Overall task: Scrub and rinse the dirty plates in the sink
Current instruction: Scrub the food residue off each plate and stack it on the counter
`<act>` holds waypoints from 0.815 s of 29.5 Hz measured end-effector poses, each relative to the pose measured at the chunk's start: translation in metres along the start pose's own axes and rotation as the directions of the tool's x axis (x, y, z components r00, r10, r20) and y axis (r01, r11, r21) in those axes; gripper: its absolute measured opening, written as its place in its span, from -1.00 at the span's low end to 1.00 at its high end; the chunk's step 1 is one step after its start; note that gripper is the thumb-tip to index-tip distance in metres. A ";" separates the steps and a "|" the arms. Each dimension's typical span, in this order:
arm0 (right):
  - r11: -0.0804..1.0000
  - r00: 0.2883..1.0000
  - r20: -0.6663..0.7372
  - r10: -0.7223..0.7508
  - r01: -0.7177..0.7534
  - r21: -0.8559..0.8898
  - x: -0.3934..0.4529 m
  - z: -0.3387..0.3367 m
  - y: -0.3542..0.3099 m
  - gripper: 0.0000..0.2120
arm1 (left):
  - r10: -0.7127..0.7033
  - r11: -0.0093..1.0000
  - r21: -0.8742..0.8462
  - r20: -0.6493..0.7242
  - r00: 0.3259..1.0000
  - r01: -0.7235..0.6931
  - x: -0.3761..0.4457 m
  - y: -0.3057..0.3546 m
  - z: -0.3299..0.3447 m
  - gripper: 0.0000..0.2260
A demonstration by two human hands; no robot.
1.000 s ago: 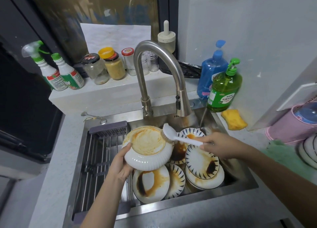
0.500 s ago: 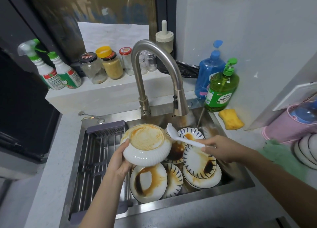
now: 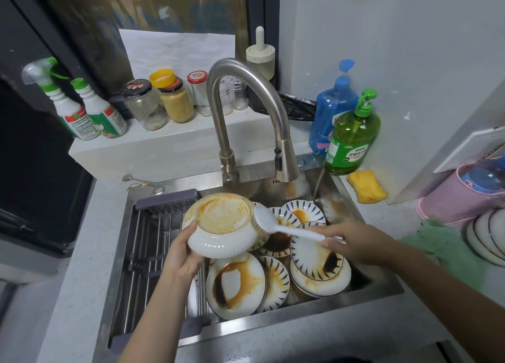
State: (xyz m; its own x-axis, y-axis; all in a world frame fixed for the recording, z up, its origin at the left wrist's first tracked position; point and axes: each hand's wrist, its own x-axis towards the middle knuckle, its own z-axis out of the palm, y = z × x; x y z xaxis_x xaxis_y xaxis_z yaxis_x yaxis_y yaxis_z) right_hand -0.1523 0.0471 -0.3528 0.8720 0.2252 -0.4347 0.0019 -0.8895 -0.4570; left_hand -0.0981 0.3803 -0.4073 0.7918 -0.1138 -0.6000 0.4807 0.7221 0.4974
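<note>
My left hand (image 3: 182,256) grips a white ribbed dish (image 3: 222,227) by its left rim and holds it tilted above the sink (image 3: 382,289). Orange sauce smears its inner face. My right hand (image 3: 355,244) holds the handle of a white dish brush (image 3: 276,224). The brush head presses against the dish's right edge. Below lie several dirty plates with blue leaf rims and brown stains, among them a large stained plate (image 3: 236,285) at the front and a stacked plate (image 3: 317,249) under my right hand.
A steel faucet (image 3: 246,111) arches over the sink. A drying rack (image 3: 153,256) fills the sink's left half. Green soap bottle (image 3: 351,138), blue bottle (image 3: 332,117) and yellow sponge (image 3: 366,186) stand at the right. Jars and spray bottles (image 3: 79,108) line the back ledge. Clean plates (image 3: 483,235) lie far right.
The brush head has slid from the dish's upper right rim down along its right edge. My left hand keeps the dish at nearly the same place.
</note>
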 end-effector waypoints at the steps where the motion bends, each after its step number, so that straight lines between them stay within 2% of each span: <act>1: 1.000 0.998 -0.055 0.029 -0.029 0.003 0.003 0.003 0.001 -0.61 | 0.000 1.000 -0.003 -0.001 1.000 0.000 0.000 -0.002 0.002 -0.73; 4: 0.998 0.994 -0.106 0.034 -0.029 0.049 0.001 0.011 -0.004 -0.60 | 0.002 1.000 0.017 -0.008 1.000 -0.001 -0.003 -0.005 0.012 -0.79; 6: 1.000 0.998 -0.067 -0.024 0.025 0.014 -0.009 0.016 -0.011 -0.59 | 0.016 1.000 0.005 -0.027 1.000 -0.016 -0.003 -0.005 0.017 -0.81; 8: 0.997 0.994 -0.096 -0.052 0.046 -0.061 -0.010 0.016 -0.012 -0.60 | 0.039 0.999 -0.025 -0.037 0.999 -0.040 -0.002 -0.006 0.019 -0.82; 11: 0.997 0.984 -0.180 0.006 -0.021 -0.080 -0.007 0.019 -0.013 -0.58 | 0.057 0.997 -0.041 -0.030 0.998 -0.058 0.000 -0.013 0.025 -0.85; 14: 0.992 0.975 -0.200 -0.094 0.077 -0.096 -0.020 0.030 -0.030 -0.58 | 0.077 0.997 -0.018 -0.039 0.996 -0.078 -0.003 -0.018 0.034 -0.88; 16: 0.988 0.967 -0.227 -0.117 0.090 -0.123 -0.022 0.032 -0.033 -0.58 | 0.094 0.995 -0.018 -0.048 0.994 -0.095 -0.002 -0.017 0.036 -0.87; 19: 0.995 0.965 -0.262 0.008 -0.034 -0.096 -0.013 0.028 -0.023 -0.57 | 0.103 0.993 -0.043 -0.055 0.993 -0.106 -0.001 -0.017 0.037 -0.79; 23: 0.993 0.955 -0.281 -0.091 0.066 -0.097 -0.022 0.035 -0.038 -0.57 | 0.113 0.991 -0.070 -0.076 0.991 -0.118 0.003 -0.014 0.037 -0.73; 24: 0.992 0.953 -0.291 -0.084 0.053 -0.114 -0.020 0.034 -0.038 -0.57 | 0.113 0.990 -0.080 -0.081 0.990 -0.119 0.004 -0.013 0.037 -0.72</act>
State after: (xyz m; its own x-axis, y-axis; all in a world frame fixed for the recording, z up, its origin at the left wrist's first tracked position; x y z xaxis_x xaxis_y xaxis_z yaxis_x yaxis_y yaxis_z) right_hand -0.1870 0.0900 -0.3533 0.9732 0.1741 -0.1504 0.1038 -0.9157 -0.3883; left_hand -0.0880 0.3451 -0.3931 0.8080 0.0239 -0.5887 0.3510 0.7831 0.5135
